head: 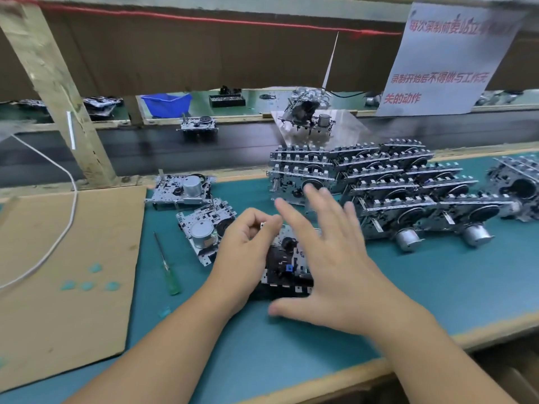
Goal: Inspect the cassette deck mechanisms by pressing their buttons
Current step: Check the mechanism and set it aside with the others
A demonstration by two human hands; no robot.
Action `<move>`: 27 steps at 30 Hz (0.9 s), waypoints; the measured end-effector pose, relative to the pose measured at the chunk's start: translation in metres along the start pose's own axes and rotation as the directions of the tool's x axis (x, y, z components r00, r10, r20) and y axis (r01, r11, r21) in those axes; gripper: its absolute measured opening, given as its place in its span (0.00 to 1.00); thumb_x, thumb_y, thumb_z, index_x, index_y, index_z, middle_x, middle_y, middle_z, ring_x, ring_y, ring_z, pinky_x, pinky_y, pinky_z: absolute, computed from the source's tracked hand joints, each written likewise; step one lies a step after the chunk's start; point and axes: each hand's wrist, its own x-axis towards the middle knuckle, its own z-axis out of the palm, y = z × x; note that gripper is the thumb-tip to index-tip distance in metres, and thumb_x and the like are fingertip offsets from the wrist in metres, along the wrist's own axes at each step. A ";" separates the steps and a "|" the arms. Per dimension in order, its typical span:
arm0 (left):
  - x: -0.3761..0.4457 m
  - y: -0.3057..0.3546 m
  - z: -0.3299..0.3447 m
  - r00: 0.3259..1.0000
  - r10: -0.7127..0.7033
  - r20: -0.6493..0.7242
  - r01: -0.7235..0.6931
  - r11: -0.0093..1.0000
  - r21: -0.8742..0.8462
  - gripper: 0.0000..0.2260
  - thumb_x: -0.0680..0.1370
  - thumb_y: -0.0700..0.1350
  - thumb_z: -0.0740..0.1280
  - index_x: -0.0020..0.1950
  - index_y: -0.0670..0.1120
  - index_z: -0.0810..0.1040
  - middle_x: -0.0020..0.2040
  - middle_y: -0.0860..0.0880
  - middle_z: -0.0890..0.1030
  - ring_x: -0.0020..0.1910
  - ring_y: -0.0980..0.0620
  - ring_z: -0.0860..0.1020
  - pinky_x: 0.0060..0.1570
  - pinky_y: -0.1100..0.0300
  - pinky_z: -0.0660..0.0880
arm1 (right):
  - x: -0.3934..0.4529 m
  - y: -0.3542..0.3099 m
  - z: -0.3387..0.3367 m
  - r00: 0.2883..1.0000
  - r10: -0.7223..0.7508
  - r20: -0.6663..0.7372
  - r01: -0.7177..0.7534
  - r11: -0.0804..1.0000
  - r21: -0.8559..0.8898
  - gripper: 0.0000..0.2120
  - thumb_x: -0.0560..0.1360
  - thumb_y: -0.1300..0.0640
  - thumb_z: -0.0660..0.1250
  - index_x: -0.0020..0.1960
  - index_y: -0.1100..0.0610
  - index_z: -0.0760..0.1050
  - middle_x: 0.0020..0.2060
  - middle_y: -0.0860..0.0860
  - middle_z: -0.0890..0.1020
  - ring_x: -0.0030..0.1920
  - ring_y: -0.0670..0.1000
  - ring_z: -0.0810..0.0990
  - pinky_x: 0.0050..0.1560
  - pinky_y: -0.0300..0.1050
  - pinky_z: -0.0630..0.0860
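Both hands work over one cassette deck (287,265) lying on the green desk (437,287). My left hand (243,252) pinches its upper left edge with curled fingers, while my right hand (335,258) hovers just above it, fingers spread and relaxed, gripping nothing. I judge the step to be the button check on this unit: next, a right fingertip should come down on the row of keys along its near edge, which the right palm partly hides. Motion blur softens the right fingers. Left of the hands lie a screwdriver (167,269) and two more decks (204,228). Beyond the right hand stands a stacked pile of decks (379,182), and farther off a conveyor belt (145,150).
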 end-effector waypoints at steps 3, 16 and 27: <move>0.003 -0.005 -0.002 0.997 -0.051 -0.061 0.052 0.998 0.027 0.10 0.76 0.56 0.71 0.45 0.50 0.80 0.38 0.46 0.72 0.38 0.52 0.68 0.42 0.55 0.68 | -0.021 0.019 0.000 0.997 0.079 -0.006 -0.075 0.967 0.245 0.59 0.59 0.31 0.77 0.79 0.33 0.44 0.79 0.39 0.38 0.80 0.44 0.40 0.77 0.55 0.51; -0.009 0.008 0.001 0.945 0.041 0.324 -0.133 0.954 0.267 0.30 0.79 0.70 0.45 0.40 0.54 0.79 0.41 0.56 0.80 0.42 0.56 0.76 0.46 0.64 0.70 | -0.031 0.039 0.022 0.979 0.202 0.013 -0.190 0.899 0.396 0.55 0.62 0.36 0.78 0.79 0.38 0.48 0.72 0.34 0.61 0.75 0.38 0.57 0.72 0.34 0.57; -0.007 0.009 0.004 0.965 0.057 0.255 -0.122 0.961 0.248 0.29 0.80 0.66 0.47 0.40 0.53 0.81 0.41 0.55 0.82 0.42 0.57 0.78 0.46 0.68 0.70 | -0.029 0.040 0.019 0.976 0.218 0.016 -0.206 0.895 0.395 0.55 0.63 0.37 0.78 0.79 0.40 0.49 0.70 0.28 0.58 0.74 0.35 0.54 0.69 0.24 0.50</move>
